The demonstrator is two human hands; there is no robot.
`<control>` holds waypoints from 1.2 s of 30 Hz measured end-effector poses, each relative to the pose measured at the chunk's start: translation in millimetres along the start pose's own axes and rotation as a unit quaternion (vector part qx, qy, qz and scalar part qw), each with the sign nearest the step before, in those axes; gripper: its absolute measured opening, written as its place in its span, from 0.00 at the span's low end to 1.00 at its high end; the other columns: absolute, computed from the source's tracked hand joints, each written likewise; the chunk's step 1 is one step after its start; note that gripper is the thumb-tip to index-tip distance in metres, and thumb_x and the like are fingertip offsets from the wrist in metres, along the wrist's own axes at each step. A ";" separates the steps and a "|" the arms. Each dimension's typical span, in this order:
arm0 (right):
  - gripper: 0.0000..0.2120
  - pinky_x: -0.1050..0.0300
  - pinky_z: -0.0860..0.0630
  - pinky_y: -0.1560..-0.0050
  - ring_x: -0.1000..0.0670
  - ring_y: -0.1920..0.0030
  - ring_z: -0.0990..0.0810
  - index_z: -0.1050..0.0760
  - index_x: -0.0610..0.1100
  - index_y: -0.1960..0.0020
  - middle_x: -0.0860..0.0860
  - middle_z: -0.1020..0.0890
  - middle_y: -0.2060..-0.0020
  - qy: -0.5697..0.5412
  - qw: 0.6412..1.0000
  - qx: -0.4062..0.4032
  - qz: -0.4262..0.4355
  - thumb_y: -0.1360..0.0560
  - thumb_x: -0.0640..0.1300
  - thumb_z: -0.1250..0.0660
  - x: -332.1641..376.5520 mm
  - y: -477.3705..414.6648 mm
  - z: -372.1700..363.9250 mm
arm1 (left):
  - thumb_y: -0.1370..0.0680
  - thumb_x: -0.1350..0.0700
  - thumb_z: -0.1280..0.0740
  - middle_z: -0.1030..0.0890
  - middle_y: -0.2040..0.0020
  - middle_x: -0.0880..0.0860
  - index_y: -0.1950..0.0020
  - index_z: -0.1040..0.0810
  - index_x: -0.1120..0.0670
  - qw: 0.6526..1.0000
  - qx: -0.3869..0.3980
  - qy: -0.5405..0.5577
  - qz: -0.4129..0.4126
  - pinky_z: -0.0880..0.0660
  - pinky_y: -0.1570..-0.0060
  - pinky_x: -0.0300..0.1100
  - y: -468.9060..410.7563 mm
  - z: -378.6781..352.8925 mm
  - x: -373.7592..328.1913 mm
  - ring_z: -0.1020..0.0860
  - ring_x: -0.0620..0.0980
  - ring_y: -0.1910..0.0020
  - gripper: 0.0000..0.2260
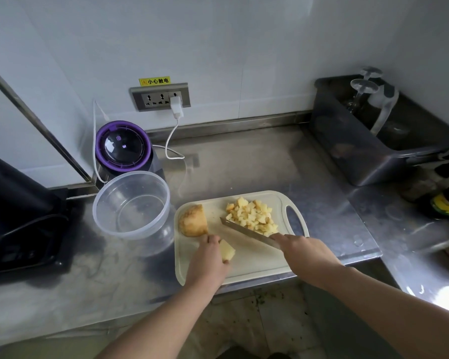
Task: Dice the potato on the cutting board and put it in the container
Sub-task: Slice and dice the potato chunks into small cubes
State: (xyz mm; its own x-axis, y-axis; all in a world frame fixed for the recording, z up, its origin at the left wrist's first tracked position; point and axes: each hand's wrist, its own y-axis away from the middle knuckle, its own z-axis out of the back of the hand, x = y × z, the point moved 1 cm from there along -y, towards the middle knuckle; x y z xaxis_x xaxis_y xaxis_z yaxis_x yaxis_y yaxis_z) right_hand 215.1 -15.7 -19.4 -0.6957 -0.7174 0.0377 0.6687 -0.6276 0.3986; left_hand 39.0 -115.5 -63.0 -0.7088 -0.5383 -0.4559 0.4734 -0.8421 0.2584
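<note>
A cream cutting board (246, 265) lies on the steel counter. A pile of potato dice (252, 215) sits at its far right, and a large uncut potato piece (193, 221) at its far left. My left hand (210, 257) holds a potato slab (227, 250) on the board's near left. My right hand (300, 251) grips a knife (246, 230); its blade lies along the near edge of the dice pile. A clear round container (131, 204) stands left of the board, with nothing in it.
A purple-lidded appliance (123, 145) stands behind the container, its white cable running to a wall socket (161, 97). A black device (18, 211) fills the left. A dark bin (368, 141) holding glasses stands at back right. Bottles (447, 200) stand at the right edge.
</note>
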 end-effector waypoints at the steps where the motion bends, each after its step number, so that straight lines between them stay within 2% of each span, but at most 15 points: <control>1: 0.26 0.55 0.25 0.62 0.46 0.61 0.21 0.39 0.50 0.28 0.49 0.21 0.48 0.005 1.000 -0.012 0.009 0.22 0.32 0.44 -1.1 0.4 1.6 | 0.25 0.51 0.30 0.31 0.34 0.50 0.32 0.32 0.52 1.000 0.002 0.003 -0.004 0.24 0.48 0.40 -0.2 0.9 0.7 0.23 0.49 0.43 0.23; 3: 0.27 0.58 0.28 0.67 0.48 0.65 0.26 0.39 0.52 0.27 0.51 0.21 0.48 0.020 0.998 -0.051 0.023 0.22 0.32 0.43 -6.5 2.0 6.0 | 0.26 0.51 0.29 0.28 0.39 0.49 0.35 0.30 0.52 0.999 -0.010 0.042 0.000 0.26 0.54 0.36 -1.9 8.5 4.1 0.24 0.47 0.48 0.21; 5: 0.30 0.61 0.34 0.72 0.49 0.69 0.30 0.33 0.53 0.29 0.53 0.19 0.51 0.044 0.989 -0.133 0.046 0.26 0.31 0.36 -13.9 4.3 13.5 | 0.25 0.56 0.30 0.25 0.45 0.49 0.41 0.28 0.52 0.990 -0.075 0.118 0.001 0.30 0.61 0.29 -5.4 27.1 7.2 0.24 0.46 0.53 0.14; 7: 0.33 0.64 0.34 0.79 0.50 0.76 0.33 0.20 0.52 0.39 0.54 0.17 0.61 0.077 0.974 -0.198 0.073 0.40 0.28 0.24 -22.2 4.5 18.2 | 0.25 0.63 0.33 0.24 0.51 0.50 0.49 0.26 0.53 0.967 -0.172 0.182 -0.048 0.29 0.62 0.30 -11.7 49.6 7.7 0.23 0.48 0.57 0.08; 8: 0.34 0.64 0.34 0.80 0.51 0.79 0.33 0.17 0.50 0.45 0.54 0.18 0.66 0.089 0.968 -0.219 0.088 0.47 0.27 0.21 -25.6 5.0 20.5 | 0.25 0.66 0.35 0.24 0.52 0.50 0.50 0.24 0.54 0.959 -0.193 0.190 -0.086 0.26 0.59 0.34 -16.5 58.1 4.9 0.23 0.49 0.58 0.09; 10: 0.34 0.64 0.32 0.79 0.51 0.81 0.30 0.16 0.48 0.49 0.53 0.18 0.68 0.096 0.961 -0.235 0.109 0.52 0.28 0.18 -30.2 4.4 23.0 | 0.25 0.67 0.37 0.22 0.51 0.48 0.52 0.20 0.53 0.965 -0.142 0.154 -0.156 0.25 0.53 0.42 -26.9 67.9 -8.5 0.23 0.47 0.57 0.11; 12: 0.33 0.62 0.31 0.77 0.50 0.80 0.29 0.16 0.48 0.51 0.52 0.19 0.68 0.103 0.962 -0.226 0.111 0.53 0.28 0.18 -31.9 3.6 25.8 | 0.22 0.64 0.39 0.20 0.47 0.46 0.48 0.18 0.51 0.981 0.008 0.090 -0.173 0.27 0.51 0.35 -34.2 66.1 -27.4 0.22 0.44 0.51 0.13; 15: 0.29 0.59 0.28 0.74 0.50 0.78 0.27 0.18 0.48 0.52 0.53 0.19 0.67 0.112 0.965 -0.212 0.105 0.50 0.30 0.19 -35.1 1.9 23.8 | 0.21 0.64 0.43 0.22 0.38 0.48 0.41 0.19 0.51 0.973 0.145 0.033 -0.176 0.32 0.42 0.32 -45.6 52.7 -47.9 0.26 0.45 0.40 0.18; 18: 0.26 0.56 0.23 0.70 0.50 0.75 0.24 0.18 0.48 0.49 0.52 0.17 0.63 0.121 0.969 -0.188 0.102 0.43 0.34 0.18 -38.4 0.5 18.3 | 0.21 0.64 0.45 0.26 0.33 0.51 0.35 0.22 0.52 0.968 0.180 -0.008 -0.175 0.34 0.34 0.39 -57.0 38.3 -56.8 0.28 0.50 0.35 0.19; 21: 0.25 0.56 0.23 0.71 0.49 0.76 0.25 0.18 0.47 0.49 0.52 0.18 0.64 0.120 0.970 -0.185 0.099 0.44 0.34 0.18 -38.7 2.6 19.0 | 0.20 0.63 0.45 0.28 0.31 0.52 0.33 0.24 0.53 0.972 0.164 -0.016 -0.165 0.34 0.32 0.43 -65.7 29.4 -55.9 0.30 0.51 0.33 0.19; 25: 0.27 0.54 0.23 0.71 0.48 0.75 0.24 0.18 0.49 0.47 0.51 0.18 0.64 0.117 0.976 -0.163 0.087 0.43 0.31 0.21 -38.9 6.7 21.8 | 0.20 0.65 0.43 0.21 0.39 0.50 0.38 0.21 0.54 0.984 0.052 0.096 -0.142 0.30 0.40 0.37 -65.9 40.0 -44.5 0.24 0.47 0.41 0.16; 29: 0.28 0.54 0.21 0.58 0.45 0.58 0.19 0.33 0.55 0.28 0.53 0.20 0.46 0.046 0.992 -0.105 0.050 0.23 0.33 0.40 -31.9 12.2 18.4 | 0.21 0.67 0.41 0.18 0.49 0.51 0.44 0.20 0.55 0.979 -0.025 0.182 -0.086 0.26 0.48 0.39 -46.9 57.4 -20.4 0.20 0.48 0.52 0.13; 32: 0.17 0.59 0.21 0.60 0.51 0.62 0.21 0.34 0.53 0.30 0.51 0.20 0.47 -0.051 0.997 -0.050 0.007 0.17 0.42 0.46 -19.4 11.7 15.9 | 0.21 0.62 0.38 0.20 0.53 0.48 0.47 0.21 0.54 0.985 -0.053 0.151 -0.071 0.27 0.55 0.35 -22.8 57.4 -2.4 0.21 0.46 0.54 0.08; 34: 0.15 0.59 0.21 0.58 0.53 0.61 0.22 0.34 0.51 0.31 0.49 0.21 0.45 -0.081 0.996 -0.019 0.005 0.16 0.45 0.47 -9.2 9.9 10.4 | 0.21 0.56 0.35 0.21 0.56 0.46 0.51 0.23 0.52 0.992 -0.040 0.105 -0.055 0.28 0.60 0.34 -9.9 49.4 5.7 0.22 0.46 0.56 0.02; 36: 0.15 0.56 0.19 0.55 0.51 0.58 0.20 0.34 0.50 0.31 0.49 0.20 0.48 -0.092 0.996 0.002 0.004 0.17 0.45 0.48 -1.6 7.5 4.2 | 0.22 0.48 0.34 0.21 0.56 0.46 0.50 0.26 0.51 0.999 0.001 0.034 -0.031 0.28 0.62 0.38 -3.2 36.4 9.3 0.23 0.45 0.58 0.08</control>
State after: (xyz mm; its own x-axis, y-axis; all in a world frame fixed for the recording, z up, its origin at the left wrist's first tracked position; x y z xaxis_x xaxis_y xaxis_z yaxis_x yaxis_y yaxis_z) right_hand 220.2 -18.0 -12.6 -0.7266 -0.6550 0.2074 0.6738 -0.6206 0.4010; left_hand 11.9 -119.0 -37.1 -0.6991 -0.4822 -0.5280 0.4284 -0.8737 0.2306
